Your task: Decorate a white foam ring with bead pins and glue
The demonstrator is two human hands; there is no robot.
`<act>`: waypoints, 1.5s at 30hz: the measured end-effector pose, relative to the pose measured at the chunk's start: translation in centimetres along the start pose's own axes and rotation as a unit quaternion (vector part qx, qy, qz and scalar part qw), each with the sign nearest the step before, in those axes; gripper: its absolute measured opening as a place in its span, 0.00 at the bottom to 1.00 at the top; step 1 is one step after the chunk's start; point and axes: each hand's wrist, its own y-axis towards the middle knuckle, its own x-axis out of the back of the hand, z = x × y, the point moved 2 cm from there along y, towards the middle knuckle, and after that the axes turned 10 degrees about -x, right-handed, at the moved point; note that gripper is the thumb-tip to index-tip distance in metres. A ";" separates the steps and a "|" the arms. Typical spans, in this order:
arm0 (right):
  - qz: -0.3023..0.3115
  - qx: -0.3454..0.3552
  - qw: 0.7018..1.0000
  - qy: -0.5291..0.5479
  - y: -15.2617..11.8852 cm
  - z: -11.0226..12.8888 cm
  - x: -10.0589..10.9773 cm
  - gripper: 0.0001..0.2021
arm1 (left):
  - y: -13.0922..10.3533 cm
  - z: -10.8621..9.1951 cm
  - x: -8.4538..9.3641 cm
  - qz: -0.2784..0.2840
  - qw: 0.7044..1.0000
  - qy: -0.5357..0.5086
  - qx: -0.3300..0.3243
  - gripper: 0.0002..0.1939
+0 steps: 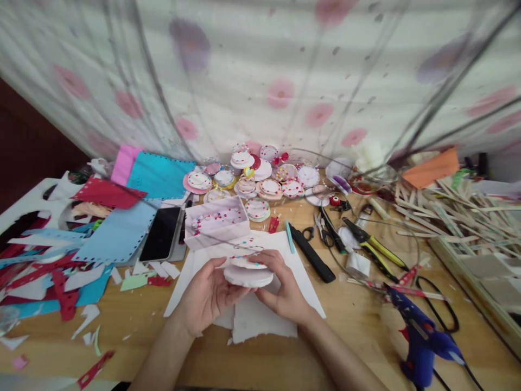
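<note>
A small white round piece like a tiered paper cake, with coloured dots near its top edge, is held above white paper sheets. My left hand is curled around its left side and underside. My right hand grips it from the right, fingers over the top and thumb near the lower edge. Just beyond my hands stands an open pale pink box with beaded strands in it. Several similar decorated round pieces are grouped farther back.
Paper scraps, coloured felt-like sheets and a phone lie left. To the right are a black cutter, scissors, yellow-handled pliers, a blue glue gun and wooden sticks. A floral curtain hangs behind.
</note>
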 end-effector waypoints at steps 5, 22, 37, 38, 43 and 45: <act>-0.009 -0.014 0.999 0.029 0.2 -0.2 0.1 0.18 | 0.5 0.0 -0.2 -0.010 1.000 0.001 0.008 0.22; -0.025 -0.002 0.997 0.069 0.0 -0.7 0.4 0.16 | 0.9 0.3 -0.4 -0.010 1.000 0.027 -0.008 0.16; -0.189 0.144 0.970 -0.057 -2.6 0.6 -1.3 0.11 | 6.4 -1.5 -5.2 0.019 0.941 0.297 -0.163 0.16; -0.158 0.183 0.967 -0.078 -2.7 0.9 -1.8 0.11 | 7.8 -1.3 -6.3 0.026 0.924 0.339 -0.176 0.16; -0.107 0.271 0.944 -0.155 -2.4 0.8 -3.2 0.11 | 15.4 0.1 -10.4 0.020 0.864 0.460 -0.206 0.16; -0.118 0.246 0.950 -0.152 -2.2 0.5 -3.3 0.11 | 17.7 0.5 -11.3 0.019 0.842 0.495 -0.214 0.20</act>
